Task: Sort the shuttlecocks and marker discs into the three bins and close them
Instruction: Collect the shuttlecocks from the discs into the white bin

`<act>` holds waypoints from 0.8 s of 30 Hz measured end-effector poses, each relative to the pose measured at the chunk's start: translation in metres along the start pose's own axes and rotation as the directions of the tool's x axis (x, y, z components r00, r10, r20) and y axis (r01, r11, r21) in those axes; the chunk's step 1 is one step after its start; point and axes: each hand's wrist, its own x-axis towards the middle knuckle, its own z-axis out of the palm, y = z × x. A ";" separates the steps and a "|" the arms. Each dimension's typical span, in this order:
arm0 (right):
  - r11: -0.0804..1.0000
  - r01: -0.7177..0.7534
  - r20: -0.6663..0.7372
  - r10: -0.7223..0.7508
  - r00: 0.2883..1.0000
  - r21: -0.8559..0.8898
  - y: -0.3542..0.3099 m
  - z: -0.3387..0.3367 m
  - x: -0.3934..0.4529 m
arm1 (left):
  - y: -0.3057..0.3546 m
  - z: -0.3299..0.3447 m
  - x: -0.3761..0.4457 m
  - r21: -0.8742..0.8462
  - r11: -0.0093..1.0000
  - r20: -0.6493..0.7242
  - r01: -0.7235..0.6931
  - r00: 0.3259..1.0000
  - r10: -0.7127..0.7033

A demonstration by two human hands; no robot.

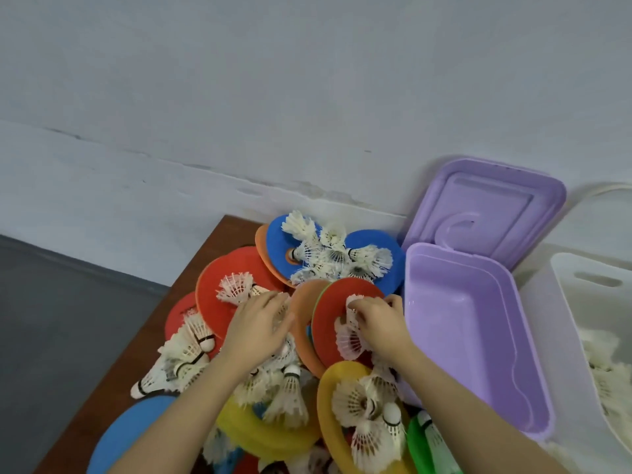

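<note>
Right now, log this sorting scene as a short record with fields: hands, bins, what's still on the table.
left hand: open, resting on the pile
right hand: pinching a shuttlecock over a red disc
purple bin: open, holds nothing visible, lid leaning behind it
white bin: open, shuttlecocks inside
table: mixed discs and shuttlecocks unsorted
third bin: not in view

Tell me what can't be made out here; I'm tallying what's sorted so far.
Head view only:
- White bin: cut off by the right edge; contents only partly seen.
- A third bin: none in view.
- Pile's near end: cut off by the bottom edge.
- Discs under the left hand and right hand: covered, uncountable.
- Purple bin: open, looks empty.
</note>
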 end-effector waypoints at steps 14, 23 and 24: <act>0.989 0.129 -0.384 -0.094 0.918 0.066 -0.020 0.008 -0.020 | -0.009 0.008 -0.052 0.139 0.974 -0.034 -0.177 0.982 0.184; 0.948 0.183 -0.399 -0.068 0.914 0.259 -0.012 -0.014 -0.042 | 0.008 -0.012 -0.053 0.037 0.986 -0.283 -0.161 0.945 0.165; 0.945 0.192 -0.408 -0.070 0.910 0.265 -0.010 -0.019 -0.045 | 0.013 -0.016 -0.052 0.010 0.987 -0.307 -0.161 0.939 0.156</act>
